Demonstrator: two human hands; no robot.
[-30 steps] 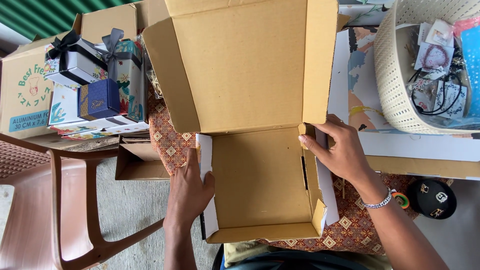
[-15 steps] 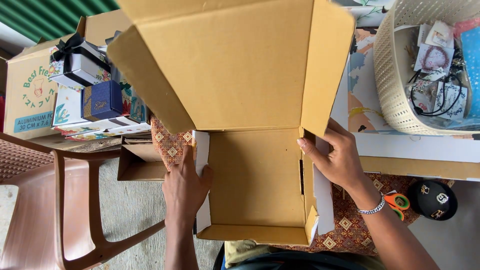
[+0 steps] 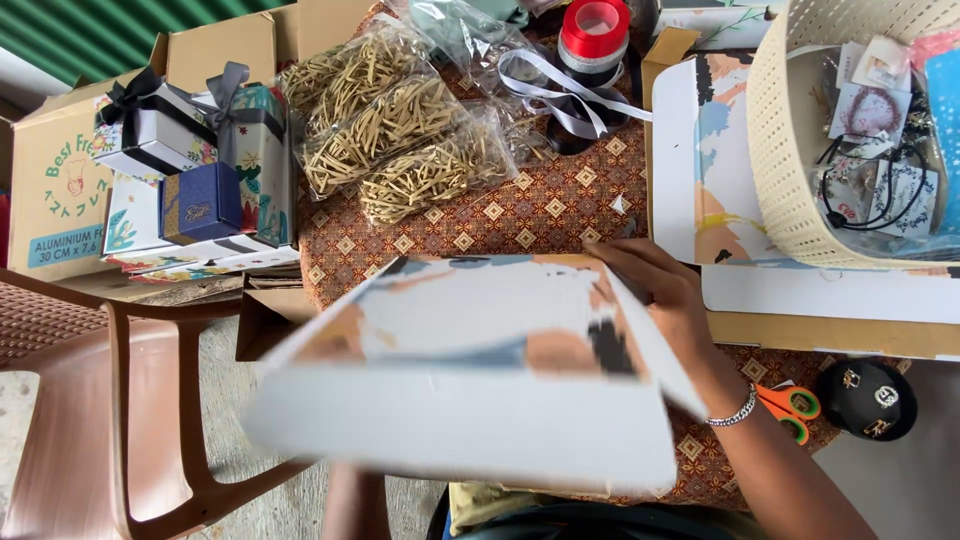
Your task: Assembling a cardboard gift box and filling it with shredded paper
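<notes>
Change: since the earlier frames the box (image 3: 470,390) has flipped over; its brown inside is gone from view and its white printed outside now faces up, blurred.
Box: large white carton with tan, blue and black patches, tilted, just left of the right-hand fingers (image 3: 610,262) and over the near edge of the bench.
Bench: patterned brown cloth on the bench (image 3: 520,215) shows beyond the fingers.
Chair: brown plastic chair (image 3: 110,400) stands well left of the box.
Basket: cream woven basket (image 3: 790,170) sits to the right of the fingers, holding small packets and cords.
Right hand: right hand (image 3: 665,300) grips the box's far right edge, fingers curled and clamped on the box; a bracelet is on the wrist.
Left hand: only the forearm shows beneath the box; the left hand is hidden, so its fingers cannot be told.
Bags: clear bags of paper shred (image 3: 400,130) lie beyond the fingers.
Scissors: orange scissors (image 3: 790,410) lie near the right wrist.
</notes>
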